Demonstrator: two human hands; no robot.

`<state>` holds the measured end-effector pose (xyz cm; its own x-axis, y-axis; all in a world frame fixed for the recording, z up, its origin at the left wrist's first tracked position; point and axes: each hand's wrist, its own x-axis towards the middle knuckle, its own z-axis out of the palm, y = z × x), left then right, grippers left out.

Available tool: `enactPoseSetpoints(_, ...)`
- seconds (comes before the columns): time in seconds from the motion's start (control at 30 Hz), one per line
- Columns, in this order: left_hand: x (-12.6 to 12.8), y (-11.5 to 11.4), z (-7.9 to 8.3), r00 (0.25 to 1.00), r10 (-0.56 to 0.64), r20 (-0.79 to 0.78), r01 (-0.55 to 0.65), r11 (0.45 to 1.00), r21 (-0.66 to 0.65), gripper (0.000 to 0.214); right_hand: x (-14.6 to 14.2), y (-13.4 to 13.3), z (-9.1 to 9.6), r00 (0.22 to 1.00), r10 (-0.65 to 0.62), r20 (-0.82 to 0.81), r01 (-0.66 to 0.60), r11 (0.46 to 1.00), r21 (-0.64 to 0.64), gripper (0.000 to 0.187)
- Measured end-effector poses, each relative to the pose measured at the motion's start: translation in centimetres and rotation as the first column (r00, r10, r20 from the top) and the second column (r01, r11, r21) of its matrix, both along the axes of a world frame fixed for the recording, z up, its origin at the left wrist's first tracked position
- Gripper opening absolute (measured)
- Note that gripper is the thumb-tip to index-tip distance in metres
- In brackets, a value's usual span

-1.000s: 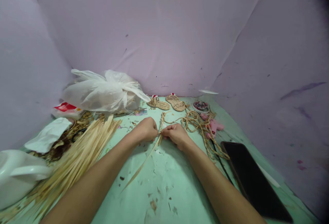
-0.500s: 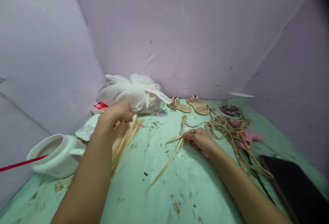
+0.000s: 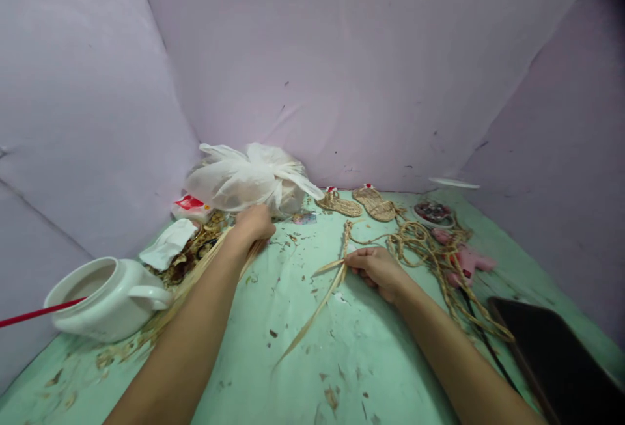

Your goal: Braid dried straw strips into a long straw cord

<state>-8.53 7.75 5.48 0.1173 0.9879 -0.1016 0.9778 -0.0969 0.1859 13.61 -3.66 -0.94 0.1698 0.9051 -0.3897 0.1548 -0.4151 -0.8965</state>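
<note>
My right hand [image 3: 374, 267] pinches the end of a braided straw cord [image 3: 346, 237] where loose straw strips [image 3: 312, 317] trail toward me across the green table [image 3: 303, 373]. The cord runs back into a coil of straw rope [image 3: 424, 246]. My left hand [image 3: 254, 223] reaches left to the top of a bundle of pale straw strips [image 3: 195, 282], its fingers curled over them beside a white plastic bag [image 3: 244, 178].
A white ceramic pot [image 3: 105, 295] with a red stick stands at the left. Two small woven sandals [image 3: 359, 202] lie by the back wall, with a small dish [image 3: 432, 211], a pink glue gun [image 3: 466, 259] and a dark tablet [image 3: 561, 360] at the right. Purple walls enclose the table.
My left hand let go of the braid and went left to the straw bundle, then shifted lower and nearer the bag. My right hand kept hold of the braid. The view turned left.
</note>
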Motion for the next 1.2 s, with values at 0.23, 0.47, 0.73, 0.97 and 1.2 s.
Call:
enactPoseSetpoints(0.23,1.2,-0.1,0.7,0.871,-0.033,0.490,0.060,0.997,-0.041,0.014,0.0,0.1,0.1,1.000,-0.015,-0.023,0.015,1.000,0.007,0.010)
enactPoseSetpoints(0.47,6.4,-3.3,-2.1,0.852,-0.290,0.437,0.324,0.946,-0.004,0.012,0.0,0.1,0.2,0.998,-0.001,-0.055,0.003,0.999,0.048,0.008)
enactPoseSetpoints(0.73,8.9,-5.7,-3.6,0.850,-0.227,0.476,0.344,0.923,-0.175,0.017,0.1,0.0,0.4,0.998,-0.015,-0.059,0.017,0.999,0.046,0.005)
enactPoseSetpoints(0.97,9.5,-6.2,-2.3,0.752,0.079,0.654,0.243,0.890,-0.386,0.009,0.0,0.0,0.5,0.999,-0.014,-0.032,0.016,0.998,0.062,0.008)
enactPoseSetpoints(1.2,9.4,-5.6,-4.1,0.685,0.193,0.703,0.257,0.838,-0.481,0.008,0.0,-0.1,0.6,0.999,-0.028,-0.040,0.029,0.999,0.041,0.007)
